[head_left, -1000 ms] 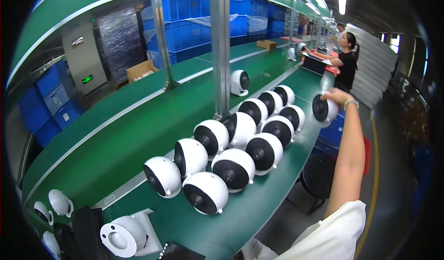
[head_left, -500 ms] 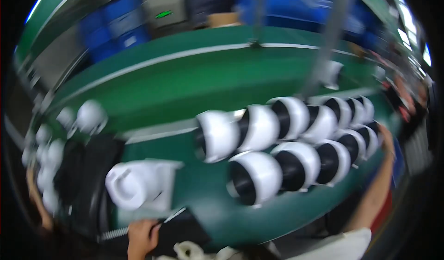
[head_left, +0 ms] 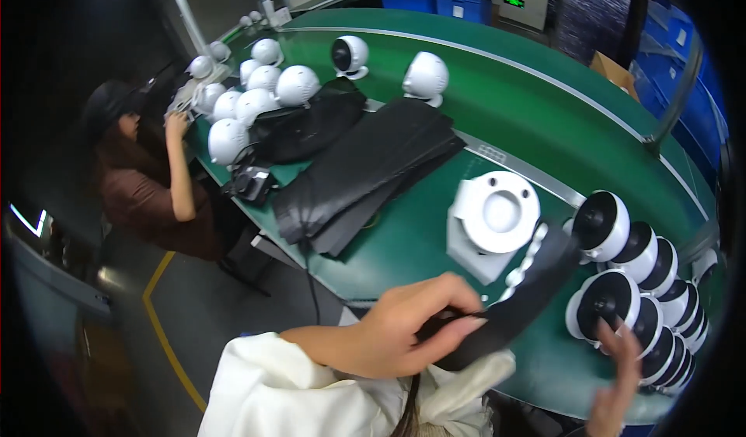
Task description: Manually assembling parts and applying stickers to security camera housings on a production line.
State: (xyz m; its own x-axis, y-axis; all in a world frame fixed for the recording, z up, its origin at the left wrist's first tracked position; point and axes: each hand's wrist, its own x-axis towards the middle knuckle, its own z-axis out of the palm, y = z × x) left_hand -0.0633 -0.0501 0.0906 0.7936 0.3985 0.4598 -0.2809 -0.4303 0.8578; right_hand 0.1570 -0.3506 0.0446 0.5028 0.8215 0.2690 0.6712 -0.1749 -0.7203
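Observation:
In the head view, my left hand (head_left: 423, 320) pinches one end of a dark, flat black strip (head_left: 524, 301). Small white round pieces (head_left: 526, 262) run along the strip's edge. Just beyond stands a white fixture (head_left: 472, 239) with a round, recessed top. My right hand (head_left: 619, 371), slightly blurred, has its fingers apart in front of the nearest white ball-shaped device with a black face (head_left: 602, 301). Its fingertips overlap the device's lower edge; whether they touch, I cannot tell. Several more such devices (head_left: 602, 223) stand in two rows at the right.
Black sheets (head_left: 365, 173) lie stacked on the green table (head_left: 412, 239). Past them are several white ball-shaped devices (head_left: 298, 87) and a black bag (head_left: 311, 126). A co-worker (head_left: 159, 173) sits at the left. A metal post (head_left: 674, 103) rises at the right.
The view has swung left, bringing the co-worker into sight. My left hand has lifted the black strip, which was low by the table edge. My right hand has come from the far end of the rows to the nearest device.

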